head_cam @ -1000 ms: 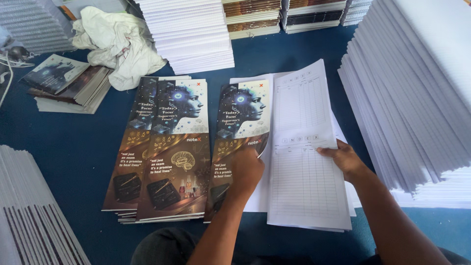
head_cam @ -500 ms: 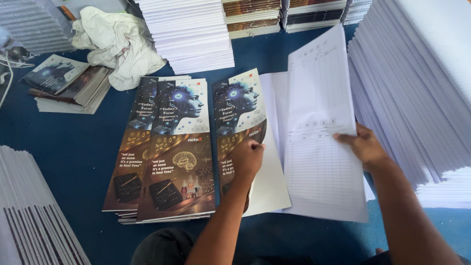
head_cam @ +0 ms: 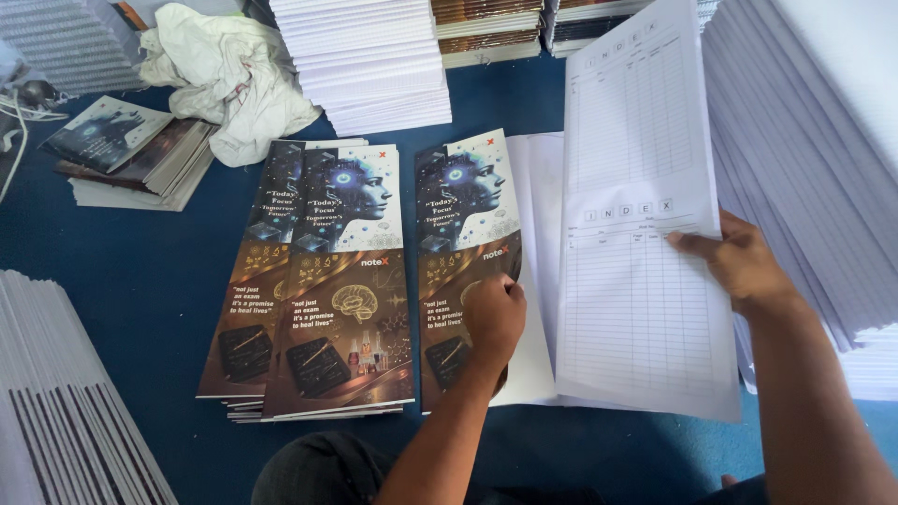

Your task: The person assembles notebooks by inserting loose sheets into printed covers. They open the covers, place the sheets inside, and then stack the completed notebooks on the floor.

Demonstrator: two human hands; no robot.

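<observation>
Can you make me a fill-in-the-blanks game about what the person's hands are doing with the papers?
1. The right hand lifts a white sheet printed with ruled ____.
2. The left hand presses on a printed cover, which lies to the ____ of the lifted sheet.
3. The floor covering under everything is ____.
4. A crumpled white ____ lies by the stack of white paper at the top.

Missing words: tables; left; blue; cloth
</observation>
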